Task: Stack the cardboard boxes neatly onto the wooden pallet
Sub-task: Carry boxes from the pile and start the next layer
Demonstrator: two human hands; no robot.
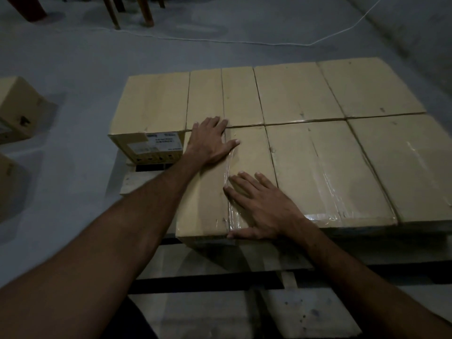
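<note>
Several tan cardboard boxes lie side by side in two rows on the wooden pallet (210, 314). The nearest left box (208, 199) has clear tape along its top seam. My left hand (210, 140) lies flat on that box's far end, fingers straight, reaching the box behind it. My right hand (259, 204) rests flat on the near end of the same box, with the thumb along its front edge. A box with a white label (151, 118) stands at the far left of the back row.
Two more cardboard boxes (17, 111) sit on the grey floor at the left. Wooden chair legs (146, 13) stand at the back. A white cable (220, 40) runs across the floor behind the pallet. Bare pallet slats show in front of the boxes.
</note>
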